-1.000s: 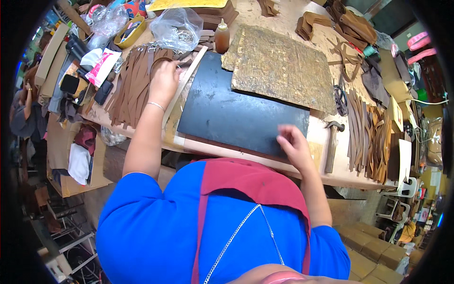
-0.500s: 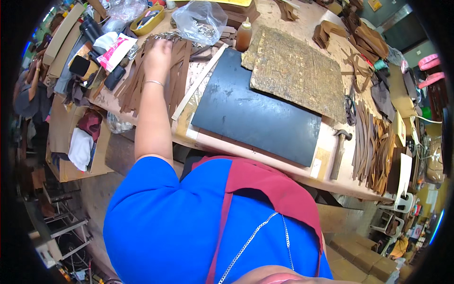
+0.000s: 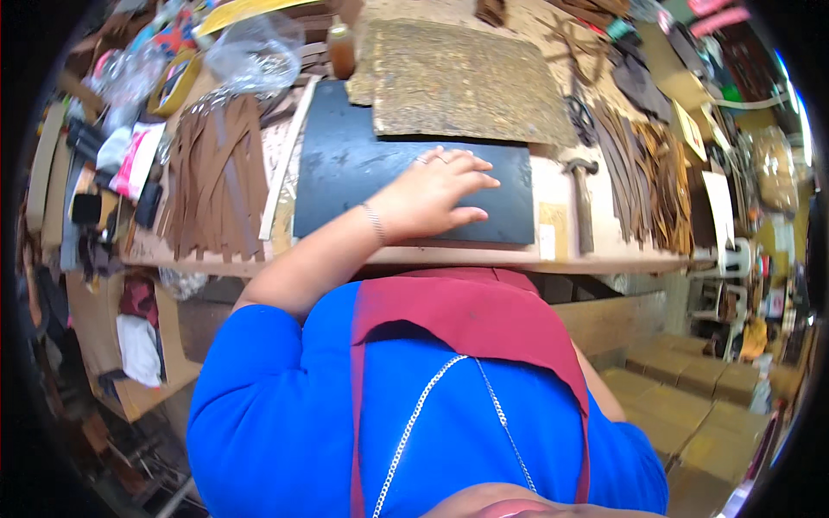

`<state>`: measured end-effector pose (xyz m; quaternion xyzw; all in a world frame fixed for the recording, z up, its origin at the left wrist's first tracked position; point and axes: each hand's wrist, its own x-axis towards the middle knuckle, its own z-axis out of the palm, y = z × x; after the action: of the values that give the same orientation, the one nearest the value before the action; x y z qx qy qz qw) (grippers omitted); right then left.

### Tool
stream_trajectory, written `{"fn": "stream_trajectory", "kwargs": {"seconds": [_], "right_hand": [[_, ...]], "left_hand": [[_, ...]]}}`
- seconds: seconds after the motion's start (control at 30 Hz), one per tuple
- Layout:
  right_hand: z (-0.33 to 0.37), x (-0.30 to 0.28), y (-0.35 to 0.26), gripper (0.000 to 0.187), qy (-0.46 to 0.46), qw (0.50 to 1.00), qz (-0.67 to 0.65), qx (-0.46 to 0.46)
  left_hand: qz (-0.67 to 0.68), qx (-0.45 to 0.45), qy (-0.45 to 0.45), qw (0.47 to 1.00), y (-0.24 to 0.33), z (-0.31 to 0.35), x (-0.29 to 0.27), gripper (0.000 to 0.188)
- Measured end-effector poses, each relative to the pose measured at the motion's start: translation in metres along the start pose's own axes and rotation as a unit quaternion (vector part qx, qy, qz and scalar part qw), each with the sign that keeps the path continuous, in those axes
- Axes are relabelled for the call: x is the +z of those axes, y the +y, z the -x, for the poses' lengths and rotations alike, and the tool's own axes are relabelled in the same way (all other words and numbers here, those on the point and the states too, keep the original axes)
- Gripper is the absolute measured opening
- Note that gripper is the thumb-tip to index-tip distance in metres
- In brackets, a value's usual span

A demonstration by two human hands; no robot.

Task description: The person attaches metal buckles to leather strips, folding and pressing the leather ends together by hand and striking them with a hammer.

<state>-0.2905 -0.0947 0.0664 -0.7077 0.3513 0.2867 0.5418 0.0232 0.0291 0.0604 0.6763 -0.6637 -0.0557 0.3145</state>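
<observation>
My left hand (image 3: 445,192) is over the black board (image 3: 345,160) on the table, palm down with its fingers apart and nothing visible in it. Whether it rests on the board or hovers just above, I cannot tell. A rough, stained brown slab (image 3: 471,82) covers the board's far part, just beyond my fingertips. Left of the board lies a long pale strip (image 3: 287,164), and past it a spread of brown leather strips (image 3: 216,177). My right arm hangs at my side, its hand out of sight.
A hammer (image 3: 583,203) and dark-handled scissors (image 3: 581,121) lie right of the board, near more leather strips (image 3: 643,181). At the far left are a bottle of amber liquid (image 3: 341,56), a clear plastic bag (image 3: 255,56) and a yellow basket (image 3: 175,82).
My left hand has left the far end of the brown leather strips and come right and nearer, over the black board. The whole view has turned toward the right.
</observation>
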Motion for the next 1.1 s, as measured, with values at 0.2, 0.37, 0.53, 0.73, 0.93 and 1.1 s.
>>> {"fn": "stream_trajectory", "kwargs": {"seconds": [0.2,0.37,0.53,0.73,0.93,1.1], "right_hand": [[0.005,-0.005,0.004,0.042,0.060,0.998,-0.026,-0.005],[0.022,-0.019,0.010,0.045,-0.070,0.959,-0.239,-0.136],[0.001,-0.015,0.029,0.040,0.041,0.985,-0.097,-0.136],[0.003,-0.017,0.011,0.039,0.035,0.996,-0.061,-0.059],[0.018,-0.037,0.001,0.037,0.019,0.999,-0.006,0.027],[0.019,-0.026,-0.025,0.037,0.008,0.994,0.034,0.101]], "left_hand": [[-0.090,-0.016,-0.046,0.995,-0.007,-0.028,0.095,0.046],[-0.088,-0.006,-0.047,0.995,-0.011,-0.025,0.090,0.046],[-0.094,-0.009,-0.049,0.994,-0.011,-0.030,0.089,0.045],[-0.096,-0.004,-0.043,0.994,-0.012,-0.030,0.091,0.046],[-0.098,-0.007,-0.039,0.994,-0.011,-0.028,0.092,0.045],[-0.097,-0.005,-0.038,0.995,-0.011,-0.028,0.090,0.045]]}}
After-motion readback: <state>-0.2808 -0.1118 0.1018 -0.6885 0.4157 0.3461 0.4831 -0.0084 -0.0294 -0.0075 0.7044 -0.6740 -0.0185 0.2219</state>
